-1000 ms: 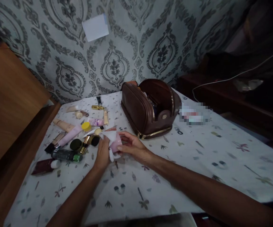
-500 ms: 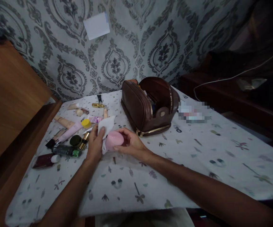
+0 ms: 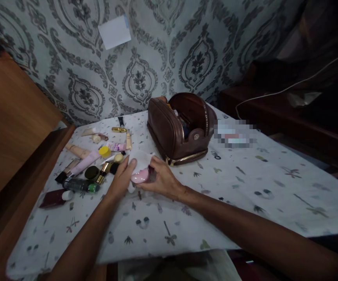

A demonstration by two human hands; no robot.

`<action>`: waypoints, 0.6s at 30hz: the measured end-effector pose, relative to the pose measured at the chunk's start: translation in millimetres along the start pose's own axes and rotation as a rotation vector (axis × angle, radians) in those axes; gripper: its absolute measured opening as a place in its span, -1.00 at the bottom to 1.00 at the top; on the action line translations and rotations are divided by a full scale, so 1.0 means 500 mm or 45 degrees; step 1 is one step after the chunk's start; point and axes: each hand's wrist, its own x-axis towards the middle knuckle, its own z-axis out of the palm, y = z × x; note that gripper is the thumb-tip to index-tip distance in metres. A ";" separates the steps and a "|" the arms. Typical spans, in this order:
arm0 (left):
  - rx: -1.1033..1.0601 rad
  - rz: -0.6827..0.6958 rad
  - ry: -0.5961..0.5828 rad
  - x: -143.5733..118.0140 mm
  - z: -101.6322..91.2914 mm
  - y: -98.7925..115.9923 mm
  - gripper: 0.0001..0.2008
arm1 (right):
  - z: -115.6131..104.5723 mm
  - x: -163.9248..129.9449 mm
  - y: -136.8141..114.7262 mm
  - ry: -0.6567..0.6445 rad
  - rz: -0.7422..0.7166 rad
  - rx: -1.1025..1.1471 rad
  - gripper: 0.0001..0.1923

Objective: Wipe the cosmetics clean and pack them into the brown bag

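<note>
Both my hands meet over the front middle of the table. In my left hand [image 3: 121, 177] is a white wipe [image 3: 142, 159], pinched under the thumb and draped over the far side of a smooth, rounded pink cosmetic container [image 3: 140, 176]. My right hand [image 3: 164, 178] has its fingers curled around the container's right side, where a darker part shows. Its exact kind is unclear. Just left of my left hand lie a black-and-gold tube [image 3: 103, 171] and a round cream-coloured item [image 3: 118, 157].
An unzipped brown leather bag [image 3: 179, 128] stands behind my hands. To the left lie several cosmetics, among them a lilac tube [image 3: 85, 163], a yellow lid [image 3: 104, 151], a green-capped bottle [image 3: 81, 185] and a dark red bottle [image 3: 54, 198]. A blurred-out packet [image 3: 235, 134] is at right.
The pink container has turned and sits lower in my grip, and the wipe now spreads across its far side towards my right fingers. The whole view has shifted slightly.
</note>
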 end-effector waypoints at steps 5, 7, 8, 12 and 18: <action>-0.192 -0.232 -0.002 0.005 -0.003 -0.012 -0.45 | 0.007 -0.007 0.000 -0.035 0.023 0.136 -0.43; -0.133 -0.177 -0.085 0.003 -0.005 -0.013 -0.47 | 0.010 -0.013 -0.002 -0.067 0.137 0.135 -0.43; -0.102 -0.146 -0.136 0.002 -0.007 -0.013 -0.47 | 0.011 -0.015 -0.003 -0.076 0.180 0.113 -0.46; -0.026 -0.120 -0.299 -0.001 -0.011 -0.006 -0.43 | 0.012 -0.017 -0.008 -0.078 0.230 0.090 -0.54; -0.018 -0.140 -0.425 0.005 -0.024 0.007 -0.36 | 0.017 -0.009 0.003 -0.093 0.455 0.326 -0.47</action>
